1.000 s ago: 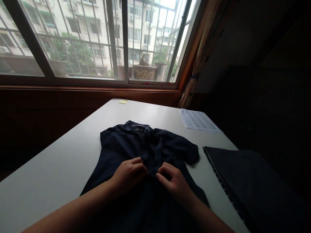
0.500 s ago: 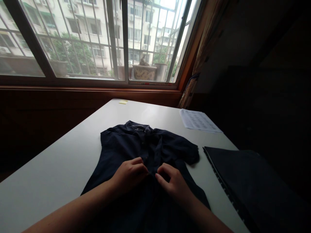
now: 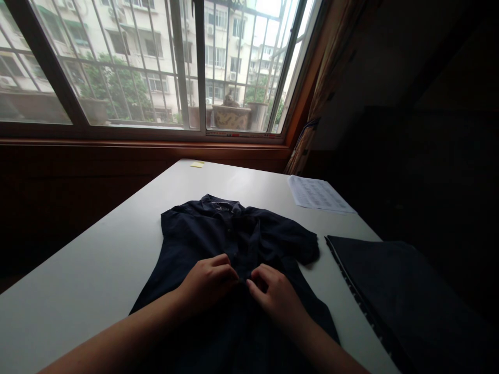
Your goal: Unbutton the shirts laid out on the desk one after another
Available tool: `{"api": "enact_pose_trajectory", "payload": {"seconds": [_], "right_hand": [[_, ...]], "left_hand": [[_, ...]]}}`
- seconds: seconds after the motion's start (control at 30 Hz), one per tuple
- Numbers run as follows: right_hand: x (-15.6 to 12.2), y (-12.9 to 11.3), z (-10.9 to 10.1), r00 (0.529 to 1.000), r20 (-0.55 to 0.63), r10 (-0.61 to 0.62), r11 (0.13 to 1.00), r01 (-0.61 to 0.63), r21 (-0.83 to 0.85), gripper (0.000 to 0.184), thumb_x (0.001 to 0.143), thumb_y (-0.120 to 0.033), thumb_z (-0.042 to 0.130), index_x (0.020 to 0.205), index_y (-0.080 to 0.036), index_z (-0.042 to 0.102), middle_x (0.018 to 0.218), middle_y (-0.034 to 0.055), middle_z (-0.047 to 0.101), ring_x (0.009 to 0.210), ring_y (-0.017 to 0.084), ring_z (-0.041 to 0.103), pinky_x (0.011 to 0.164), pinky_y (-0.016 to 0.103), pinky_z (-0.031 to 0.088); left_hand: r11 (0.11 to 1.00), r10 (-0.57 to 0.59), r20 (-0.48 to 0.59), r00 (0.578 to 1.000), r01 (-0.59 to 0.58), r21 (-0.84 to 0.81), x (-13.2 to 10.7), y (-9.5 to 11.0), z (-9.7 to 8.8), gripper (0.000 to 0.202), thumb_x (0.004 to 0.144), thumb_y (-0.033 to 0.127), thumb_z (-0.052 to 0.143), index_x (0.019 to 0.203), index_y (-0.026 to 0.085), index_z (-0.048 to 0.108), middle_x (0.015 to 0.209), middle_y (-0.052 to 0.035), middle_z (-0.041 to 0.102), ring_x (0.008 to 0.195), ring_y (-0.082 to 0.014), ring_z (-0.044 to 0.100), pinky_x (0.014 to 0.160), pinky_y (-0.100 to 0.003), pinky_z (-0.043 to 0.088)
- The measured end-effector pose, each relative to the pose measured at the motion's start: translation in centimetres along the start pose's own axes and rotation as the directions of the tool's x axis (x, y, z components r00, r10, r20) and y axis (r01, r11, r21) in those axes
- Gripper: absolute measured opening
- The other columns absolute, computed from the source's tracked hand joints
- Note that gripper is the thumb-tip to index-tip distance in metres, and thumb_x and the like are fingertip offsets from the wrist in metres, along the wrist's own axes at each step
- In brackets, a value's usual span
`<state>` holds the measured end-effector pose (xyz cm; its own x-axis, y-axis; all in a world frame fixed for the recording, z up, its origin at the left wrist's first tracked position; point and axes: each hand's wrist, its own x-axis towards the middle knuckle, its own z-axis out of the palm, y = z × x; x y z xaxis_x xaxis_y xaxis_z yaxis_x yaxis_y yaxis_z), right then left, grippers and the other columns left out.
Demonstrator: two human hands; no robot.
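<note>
A dark navy short-sleeved shirt (image 3: pixel 195 234) lies spread face up on the white table (image 3: pixel 97 259), collar toward the window. My left hand (image 3: pixel 206 283) rests on the shirt's middle with its fingers curled, pinching the fabric at the front placket. My right hand (image 3: pixel 273 296) sits just to the right, fingers bent, pinching the opposite edge of the placket. The fingertips of both hands nearly meet over the button line.
A folded dark cloth with a dotted edge (image 3: pixel 401 291) lies at the table's right. A printed paper sheet (image 3: pixel 317 193) sits at the far right and a yellow sticky note (image 3: pixel 197 164) near the far edge. A barred window (image 3: pixel 156 67) runs behind the table.
My right hand has shifted slightly left and down toward the left hand. The shirt and my left hand have barely moved.
</note>
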<state>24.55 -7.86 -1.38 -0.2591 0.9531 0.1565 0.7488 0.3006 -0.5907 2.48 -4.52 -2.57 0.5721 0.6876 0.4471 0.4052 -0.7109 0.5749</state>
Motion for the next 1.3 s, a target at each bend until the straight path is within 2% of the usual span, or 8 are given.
{"api": "enact_pose_trajectory", "payload": {"seconds": [0.37, 0.9, 1.3], "right_hand": [[0.03, 0.07, -0.02, 1.0, -0.014, 0.007, 1.0, -0.007, 0.02, 0.007, 0.085, -0.021, 0.061, 0.078, -0.02, 0.062, 0.072, -0.0011, 0.057, 0.067, 0.016, 0.054, 0.066, 0.028, 0.042], [0.16, 0.11, -0.01, 0.999, -0.007, 0.031, 0.998, -0.03, 0.061, 0.005, 0.083, -0.018, 0.064, 0.079, -0.02, 0.066, 0.072, -0.0014, 0.057, 0.068, 0.016, 0.055, 0.066, 0.028, 0.041], [0.17, 0.54, -0.1, 0.999, -0.008, 0.038, 0.982, -0.036, 0.185, 0.008, 0.085, -0.023, 0.066, 0.078, -0.019, 0.066, 0.072, -0.0013, 0.058, 0.067, 0.015, 0.056, 0.064, 0.027, 0.039]], "left_hand": [[1.0, -0.002, 0.016, 1.0, 0.002, 0.005, 0.02, 0.1, -0.07, 0.009, 0.09, 0.02, 0.063, 0.091, 0.02, 0.072, 0.089, -0.0038, 0.064, 0.073, -0.0125, 0.063, 0.065, -0.021, 0.049], [1.0, -0.016, 0.032, 0.999, 0.017, -0.012, -0.02, 0.29, -0.17, 0.01, 0.087, 0.015, 0.066, 0.093, 0.02, 0.072, 0.092, -0.0032, 0.064, 0.076, -0.0131, 0.063, 0.067, -0.022, 0.049], [1.0, 0.004, 0.024, 1.0, -0.003, -0.021, 0.06, 0.05, -0.12, 0.009, 0.087, 0.013, 0.066, 0.091, 0.019, 0.071, 0.089, -0.0029, 0.063, 0.073, -0.0123, 0.062, 0.064, -0.021, 0.047]]}}
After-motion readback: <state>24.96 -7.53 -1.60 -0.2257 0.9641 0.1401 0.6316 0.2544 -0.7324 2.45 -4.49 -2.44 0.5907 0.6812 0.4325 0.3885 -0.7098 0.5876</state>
